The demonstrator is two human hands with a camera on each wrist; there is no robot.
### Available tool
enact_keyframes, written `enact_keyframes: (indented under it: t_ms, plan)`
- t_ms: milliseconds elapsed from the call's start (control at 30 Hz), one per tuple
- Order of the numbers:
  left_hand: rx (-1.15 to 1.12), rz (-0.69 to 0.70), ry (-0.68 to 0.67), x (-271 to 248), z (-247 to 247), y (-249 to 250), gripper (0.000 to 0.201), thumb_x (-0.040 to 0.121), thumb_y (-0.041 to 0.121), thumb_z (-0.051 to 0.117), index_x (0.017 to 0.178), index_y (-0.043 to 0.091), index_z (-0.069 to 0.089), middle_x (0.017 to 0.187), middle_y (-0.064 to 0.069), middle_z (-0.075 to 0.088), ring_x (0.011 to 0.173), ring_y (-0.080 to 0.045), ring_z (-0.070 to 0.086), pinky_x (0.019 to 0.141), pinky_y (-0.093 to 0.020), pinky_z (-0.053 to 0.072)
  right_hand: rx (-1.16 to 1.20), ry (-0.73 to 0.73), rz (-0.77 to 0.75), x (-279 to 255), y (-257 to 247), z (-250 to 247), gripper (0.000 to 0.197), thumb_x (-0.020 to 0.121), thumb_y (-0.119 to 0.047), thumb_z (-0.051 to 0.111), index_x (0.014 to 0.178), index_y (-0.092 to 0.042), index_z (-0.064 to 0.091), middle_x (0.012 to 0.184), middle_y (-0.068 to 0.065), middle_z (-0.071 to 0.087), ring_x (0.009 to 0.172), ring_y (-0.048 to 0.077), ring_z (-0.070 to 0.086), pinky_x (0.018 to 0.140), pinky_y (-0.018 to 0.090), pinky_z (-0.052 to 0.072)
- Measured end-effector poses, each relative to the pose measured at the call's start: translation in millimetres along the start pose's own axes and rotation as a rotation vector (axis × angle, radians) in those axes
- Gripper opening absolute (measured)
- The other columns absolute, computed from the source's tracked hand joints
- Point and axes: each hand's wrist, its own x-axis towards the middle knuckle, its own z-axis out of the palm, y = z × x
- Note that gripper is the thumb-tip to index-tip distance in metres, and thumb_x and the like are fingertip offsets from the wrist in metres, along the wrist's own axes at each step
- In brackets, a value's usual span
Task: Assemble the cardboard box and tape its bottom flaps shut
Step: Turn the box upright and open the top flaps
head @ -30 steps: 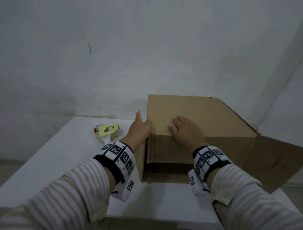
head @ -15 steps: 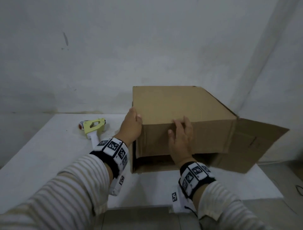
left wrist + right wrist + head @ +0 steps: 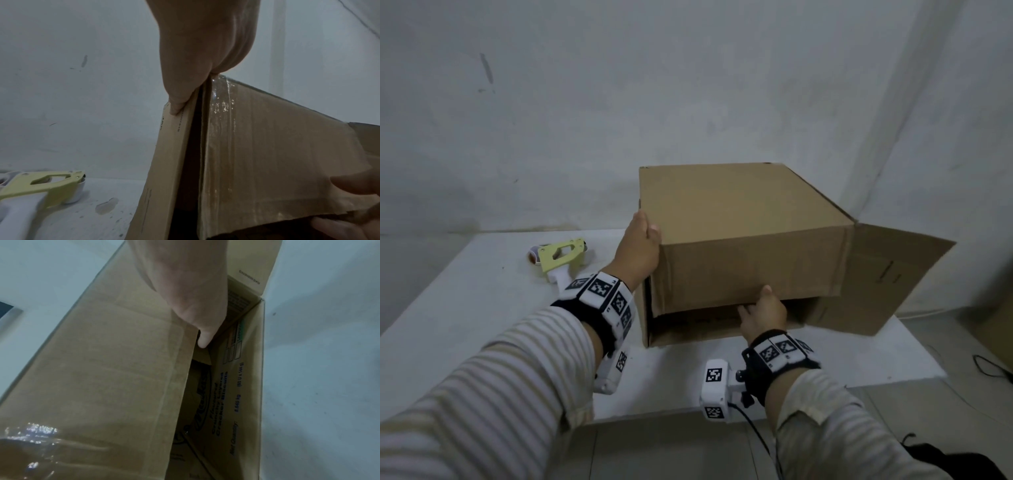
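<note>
The cardboard box [image 3: 739, 219] sits on its side on the white table [image 3: 465, 308]. The left hand [image 3: 637, 250] clamps its near left corner, thumb on top. The right hand [image 3: 762, 311] grips the hanging flap's [image 3: 750, 270] lower edge, fingers tucked underneath. A tape dispenser [image 3: 561, 255] lies to the left.

A white table [image 3: 465, 308] spreads beneath the fingers [image 3: 650, 229] of the left hand [image 3: 640, 250] and of the right hand [image 3: 763, 315], with a grey smudge [image 3: 107, 206] on it below and left of the left fingers. Beyond both sets of fingers rises a pale wall [image 3: 688, 85], with a dark streak [image 3: 487, 70] high up to the left of them. Behind the fingers, past the table's near edge, lies a tiled floor [image 3: 671, 452]. A black cable [image 3: 993, 370] trails on it well to the right of the right fingers.
</note>
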Motion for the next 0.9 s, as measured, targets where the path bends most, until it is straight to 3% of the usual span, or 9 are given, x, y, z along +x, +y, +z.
enact_keyframes:
  t_ms: [100,167,233,333,433,533,633,733,900]
  plan:
    - [-0.011,-0.014,-0.018,-3.9,-2.4,3.4,0.041,0.103,0.021,0.024,0.140,0.006,0.031,0.113,0.000,0.048,0.109,-0.015,0.042,0.072,-0.016,0.022,0.016,0.034,-0.037,-6.3,-0.4,-0.2,0.046,0.101,-0.024,0.041,0.140,0.001,0.036,0.144,0.021,0.042,0.129,0.034,0.045,0.095,0.028,0.048]
    - [-0.044,-0.011,-0.036,-4.3,-4.1,3.1,0.039,0.103,0.022,0.023,0.139,0.009,0.031,0.101,0.013,0.043,0.099,-0.009,0.041,0.074,-0.012,0.019,0.033,0.071,-0.008,-10.3,-3.2,-1.8,0.049,0.099,-0.031,0.043,0.140,-0.004,0.037,0.144,0.016,0.042,0.128,0.032,0.047,0.105,0.038,0.044]
    - [-0.096,-0.021,-0.090,-2.4,-7.0,1.9,0.042,0.103,0.024,0.023,0.144,0.015,0.024,0.130,0.011,0.043,0.125,-0.014,0.038,0.090,-0.014,0.019,0.039,0.107,-0.029,-12.0,-4.9,-5.1,0.048,0.099,-0.034,0.042,0.138,-0.005,0.040,0.138,0.014,0.046,0.124,0.033,0.049,0.101,0.041,0.046]
    - [-0.177,-0.094,-0.164,2.1,-13.2,-3.0,0.056,0.103,0.029,0.025,0.152,0.011,0.005,0.160,-0.002,0.011,0.147,-0.017,0.013,0.110,-0.021,0.014,0.052,0.155,-0.132,-13.3,-4.6,-15.3,0.042,0.098,-0.037,0.041,0.125,-0.007,0.051,0.111,0.006,0.053,0.100,0.029,0.055,0.086,0.041,0.053]
    - [-0.242,-0.133,-0.191,6.5,-16.7,-7.0,0.057,0.102,0.028,0.027,0.152,0.013,0.006,0.160,0.000,0.008,0.147,-0.016,0.011,0.118,-0.028,0.012,0.118,0.183,-0.210,-17.5,-10.2,-22.3,0.030,0.089,-0.036,0.050,0.101,-0.010,0.058,0.089,0.001,0.062,0.077,0.018,0.059,0.072,0.035,0.052]
    - [-0.271,-0.090,-0.200,6.9,-18.8,-4.2,0.049,0.101,0.019,0.027,0.149,0.013,0.020,0.152,-0.001,0.029,0.135,-0.014,0.031,0.109,-0.026,0.025,0.224,0.158,-0.252,-27.5,-28.5,-24.5,0.014,0.082,-0.025,0.055,0.083,-0.013,0.062,0.077,-0.005,0.061,0.069,0.014,0.058,0.060,0.025,0.046]
    - [-0.312,-0.079,-0.209,7.8,-18.3,-4.8,0.049,0.102,0.015,0.027,0.150,0.013,0.020,0.150,-0.002,0.033,0.137,-0.017,0.033,0.109,-0.027,0.027,0.210,0.125,-0.297,-34.5,-55.5,-22.9,0.016,0.079,-0.022,0.053,0.064,-0.017,0.051,0.070,-0.004,0.050,0.067,0.016,0.048,0.062,0.029,0.041]
    - [-0.389,-0.098,-0.210,5.7,-18.1,-1.9,0.049,0.103,0.015,0.027,0.151,0.016,0.018,0.152,-0.004,0.032,0.139,-0.023,0.033,0.116,-0.037,0.028,0.183,0.011,-0.399,-45.6,-78.7,-13.3,0.011,0.071,-0.026,0.052,0.063,-0.019,0.051,0.071,-0.002,0.052,0.073,0.020,0.050,0.065,0.034,0.042]
    - [-0.568,-0.125,-0.177,-1.2,-16.6,6.0,0.050,0.102,0.015,0.034,0.150,0.014,0.020,0.153,-0.007,0.031,0.139,-0.026,0.032,0.110,-0.032,0.034,0.092,-0.224,-0.659,-66.5,-108.8,19.8,0.027,0.091,-0.041,0.051,0.087,-0.018,0.066,0.088,0.003,0.068,0.081,0.021,0.064,0.071,0.034,0.052]
